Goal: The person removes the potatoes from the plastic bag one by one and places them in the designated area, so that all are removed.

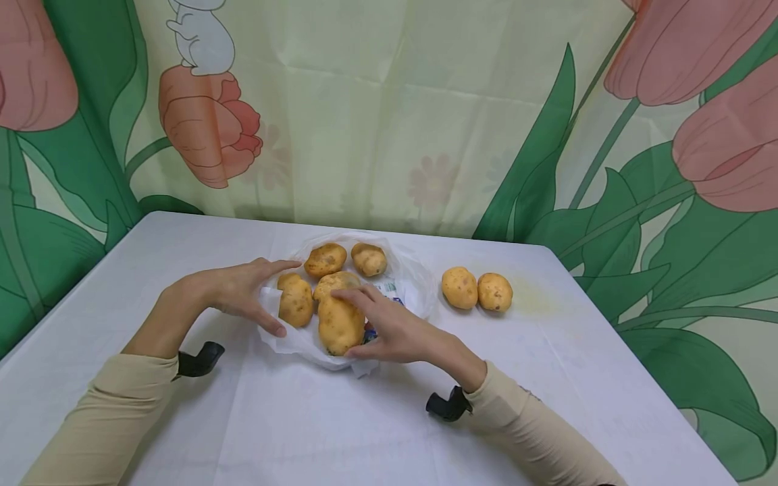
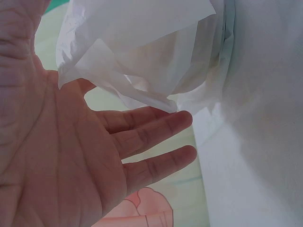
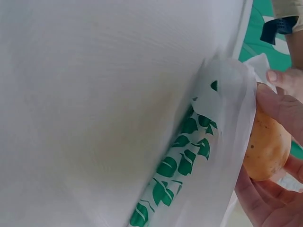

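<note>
Over the near part of a thin white plastic bag (image 1: pixel 292 343), my right hand (image 1: pixel 389 327) grips a large yellow potato (image 1: pixel 340 325) between thumb and fingers. The right wrist view shows this potato (image 3: pixel 267 144) beside the bag's wall (image 3: pixel 222 142), which has green leaf-like printing. My left hand (image 1: pixel 246 290) is at the bag's left rim, fingers and thumb spread apart around its edge. In the left wrist view its fingers (image 2: pixel 156 132) are nearly straight, right at the bag's loose edge (image 2: pixel 142 71). Several other potatoes lie in the bag, including one at the left (image 1: pixel 296 302).
Two potatoes, one at left (image 1: pixel 459 288) and one at right (image 1: pixel 495 292), sit side by side on the white-covered table (image 1: pixel 316 425), right of the bag. A curtain (image 1: pixel 365 121) printed with tulips hangs behind the table's far edge.
</note>
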The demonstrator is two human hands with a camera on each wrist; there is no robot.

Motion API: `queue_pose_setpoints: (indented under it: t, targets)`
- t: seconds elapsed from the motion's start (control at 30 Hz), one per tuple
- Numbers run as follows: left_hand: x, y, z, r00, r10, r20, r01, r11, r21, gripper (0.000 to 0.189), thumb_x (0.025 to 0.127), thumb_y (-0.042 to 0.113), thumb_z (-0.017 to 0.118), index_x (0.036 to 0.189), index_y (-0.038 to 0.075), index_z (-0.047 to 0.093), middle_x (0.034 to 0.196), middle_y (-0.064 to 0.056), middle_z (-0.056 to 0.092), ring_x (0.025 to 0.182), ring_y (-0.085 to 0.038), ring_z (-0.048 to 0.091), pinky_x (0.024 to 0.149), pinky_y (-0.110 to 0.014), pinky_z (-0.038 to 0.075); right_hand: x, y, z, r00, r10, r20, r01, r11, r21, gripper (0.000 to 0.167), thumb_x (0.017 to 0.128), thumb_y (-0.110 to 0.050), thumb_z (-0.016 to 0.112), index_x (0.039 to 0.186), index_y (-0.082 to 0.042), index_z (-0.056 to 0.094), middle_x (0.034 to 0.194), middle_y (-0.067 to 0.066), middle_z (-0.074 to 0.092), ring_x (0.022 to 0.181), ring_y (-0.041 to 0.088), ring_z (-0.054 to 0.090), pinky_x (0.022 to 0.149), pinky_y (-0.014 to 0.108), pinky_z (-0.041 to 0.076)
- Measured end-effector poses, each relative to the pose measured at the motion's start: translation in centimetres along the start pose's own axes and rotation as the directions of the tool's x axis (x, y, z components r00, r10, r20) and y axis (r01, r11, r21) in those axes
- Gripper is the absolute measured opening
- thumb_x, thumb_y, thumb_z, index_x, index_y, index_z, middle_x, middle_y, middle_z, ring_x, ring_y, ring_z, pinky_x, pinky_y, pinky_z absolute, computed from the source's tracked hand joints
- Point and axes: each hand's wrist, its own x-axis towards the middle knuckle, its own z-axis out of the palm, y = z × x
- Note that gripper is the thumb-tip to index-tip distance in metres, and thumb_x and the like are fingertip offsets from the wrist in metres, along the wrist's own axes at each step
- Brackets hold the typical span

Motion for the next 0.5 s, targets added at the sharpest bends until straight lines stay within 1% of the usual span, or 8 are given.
queue_pose_setpoints:
  t: [0.07,0.13,0.27,0.4,0.5]
  targets:
    - [-0.02,0.01,-0.01,1.0,-0.003,0.001,0.003,1.0,-0.005,0.122,0.07,0.057,0.09,0.163,0.016,0.023,0.145,-0.027,0.041,0.138,-0.044,0.041,0.108,-0.067,0.037,-0.12,-0.04,-0.19,1.0,-0.018,-0.02,0.019,1.0,0.013,0.087,0.088,-0.026,0.084,0.158,-0.017,0.032,0.152,0.01,0.038,0.113,0.017,0.058,0.095,0.034,0.054]
    - [-0.02,0.01,-0.02,1.0,-0.008,0.003,0.008,1.0,-0.008,0.122,0.07,0.058,0.089,0.163,0.016,0.023,0.146,-0.027,0.041,0.138,-0.044,0.041,0.108,-0.067,0.037,-0.24,-0.05,-0.35,0.999,-0.037,-0.04,0.038,0.999,0.03,0.087,0.088,-0.024,0.084,0.157,-0.015,0.033,0.15,0.011,0.039,0.109,0.016,0.058,0.088,0.032,0.057]
    - [0.0,-0.03,-0.04,1.0,-0.002,-0.003,0.002,1.0,-0.006,0.121,0.07,0.058,0.089,0.163,0.016,0.023,0.145,-0.027,0.042,0.137,-0.043,0.042,0.108,-0.066,0.037,-0.5,0.0,-0.51,0.995,-0.064,-0.081,0.068,0.996,0.056,0.085,0.087,-0.021,0.085,0.156,-0.014,0.035,0.145,0.011,0.042,0.115,0.017,0.056,0.087,0.031,0.058]
    - [0.01,-0.1,-0.07,1.0,0.006,-0.008,-0.006,1.0,-0.004,0.121,0.07,0.058,0.089,0.163,0.016,0.023,0.143,-0.027,0.043,0.136,-0.042,0.043,0.107,-0.066,0.038,-0.77,0.01,-0.65,0.99,-0.072,-0.12,0.079,0.995,0.055,0.085,0.086,-0.022,0.085,0.155,-0.016,0.035,0.146,0.009,0.042,0.117,0.017,0.056,0.088,0.034,0.058]
    - [0.05,-0.1,-0.06,1.0,-0.002,-0.004,0.002,1.0,-0.006,0.121,0.07,0.058,0.089,0.163,0.016,0.023,0.143,-0.026,0.043,0.136,-0.042,0.043,0.107,-0.066,0.038,-1.0,0.07,-0.79,0.986,-0.076,-0.147,0.085,0.995,0.057,0.086,0.086,-0.023,0.086,0.156,-0.017,0.035,0.148,0.008,0.042,0.12,0.017,0.055,0.089,0.037,0.058]
